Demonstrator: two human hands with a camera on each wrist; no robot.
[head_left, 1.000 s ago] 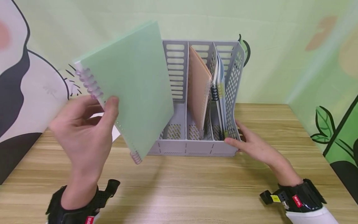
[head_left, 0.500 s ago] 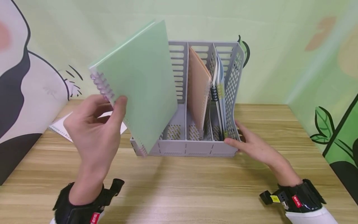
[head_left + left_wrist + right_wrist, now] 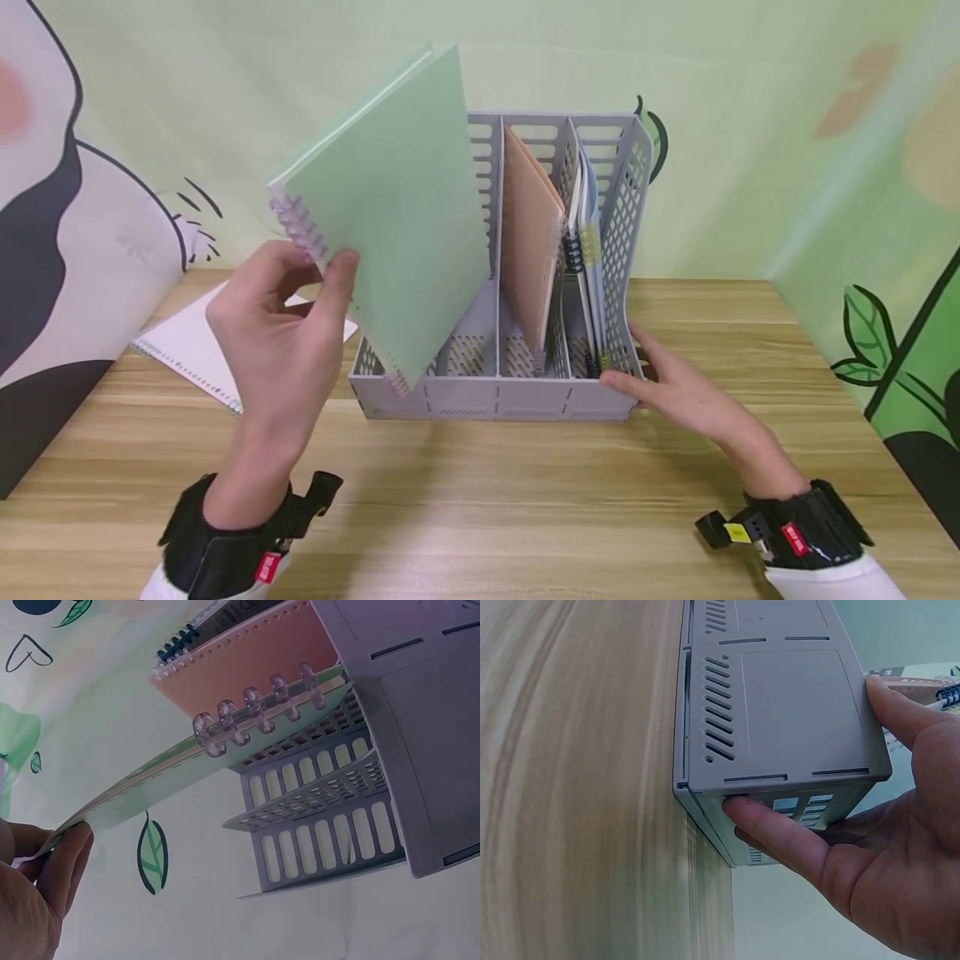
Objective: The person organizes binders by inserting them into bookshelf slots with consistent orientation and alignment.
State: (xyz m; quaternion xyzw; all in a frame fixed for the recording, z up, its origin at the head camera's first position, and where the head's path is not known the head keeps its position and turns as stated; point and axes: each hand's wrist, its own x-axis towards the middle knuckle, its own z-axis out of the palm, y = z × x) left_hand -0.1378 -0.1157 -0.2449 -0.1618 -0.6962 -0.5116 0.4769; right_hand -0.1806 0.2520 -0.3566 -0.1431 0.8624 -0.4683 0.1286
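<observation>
My left hand [image 3: 288, 333] pinches a pale green spiral notebook [image 3: 408, 208] by its bound edge, thumb on the cover. The notebook tilts in front of the left part of a grey file organizer [image 3: 465, 400]. In the left wrist view, its purple-tinted rings [image 3: 255, 711] show near the organizer's front. My right hand [image 3: 675, 387] grips the organizer's front right corner, thumb over the front rim and fingers along the side wall. A peach spiral notebook [image 3: 528, 242] stands in a middle compartment. Blue and white spiral notebooks [image 3: 591, 217] stand in the right one.
A white spiral notebook [image 3: 191, 342] lies on the wooden table [image 3: 525, 500] left of the organizer, partly behind my left hand. A printed green backdrop [image 3: 720, 167] rises behind the table.
My left hand has moved right with the green notebook, whose lower end is now over the organizer's front left. More of the white notebook shows. My right hand stays on the corner.
</observation>
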